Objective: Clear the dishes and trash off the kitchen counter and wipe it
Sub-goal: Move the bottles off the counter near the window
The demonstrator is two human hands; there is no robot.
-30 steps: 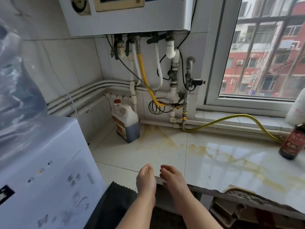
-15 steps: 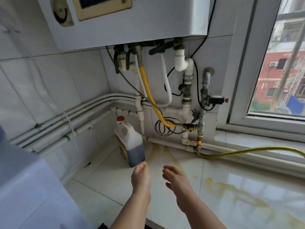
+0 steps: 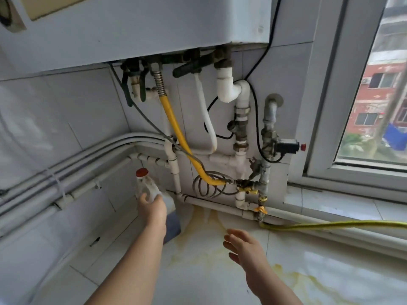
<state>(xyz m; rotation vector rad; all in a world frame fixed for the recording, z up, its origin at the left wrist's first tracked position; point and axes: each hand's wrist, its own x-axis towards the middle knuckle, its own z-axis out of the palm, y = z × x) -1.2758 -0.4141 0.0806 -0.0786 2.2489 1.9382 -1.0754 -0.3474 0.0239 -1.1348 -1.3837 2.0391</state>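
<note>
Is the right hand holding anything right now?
No, the right hand hovers over the counter with its fingers spread and nothing in it.

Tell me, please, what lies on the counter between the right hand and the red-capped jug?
Only bare counter carrying a yellowish stain, nothing standing there; the head view shows it.

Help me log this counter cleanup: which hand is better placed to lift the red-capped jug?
Left. The left hand is at the jug, fingers against its shoulder; the right hand hovers open over the stained counter, apart from it.
</note>
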